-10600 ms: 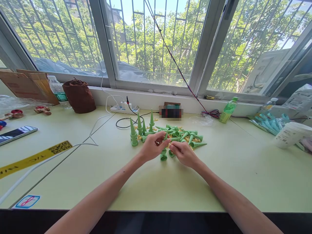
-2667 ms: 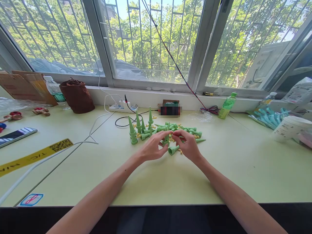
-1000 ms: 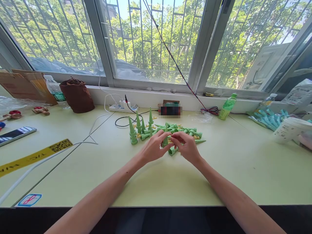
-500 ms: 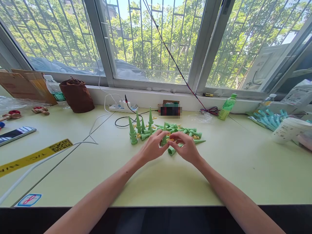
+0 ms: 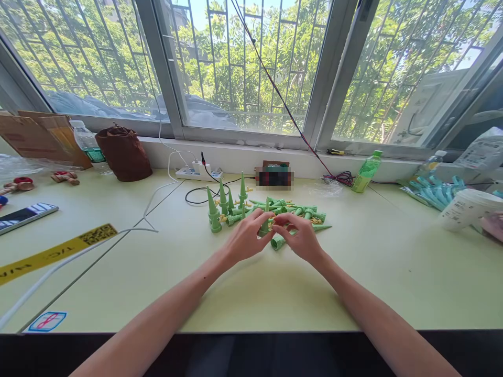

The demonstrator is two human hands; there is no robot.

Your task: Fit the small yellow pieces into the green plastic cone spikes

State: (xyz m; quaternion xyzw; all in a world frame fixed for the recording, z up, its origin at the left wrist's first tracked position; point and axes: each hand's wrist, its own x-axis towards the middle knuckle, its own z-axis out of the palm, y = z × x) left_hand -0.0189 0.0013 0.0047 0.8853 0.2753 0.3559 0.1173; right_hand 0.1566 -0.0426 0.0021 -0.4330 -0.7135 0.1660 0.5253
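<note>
A green plant watering spike (image 5: 264, 226) stands point up between my hands. My left hand (image 5: 248, 235) is closed around it, fingers behind and thumb in front. On its right side my right hand (image 5: 299, 236) pinches the small yellow valve, mostly hidden by the fingertips. Behind and right of my hands lies a pile of green watering spikes (image 5: 310, 213) with yellow valves. An open-ended green spike body (image 5: 277, 242) rests just under my right fingers. To the left, several spikes stand upright, the nearest one (image 5: 214, 215) with a yellow valve at its side.
A black cable (image 5: 196, 202) loops behind the standing spikes, near a power strip (image 5: 184, 174). A green bottle (image 5: 365, 173) and a white tub (image 5: 469, 209) stand right. At left are a brown pouch (image 5: 123, 154), a phone (image 5: 27, 219) and yellow tape (image 5: 58, 254).
Both hands stay in nearly the same place. The right fingertips and the spike have shifted very slightly; nothing has been let go.
</note>
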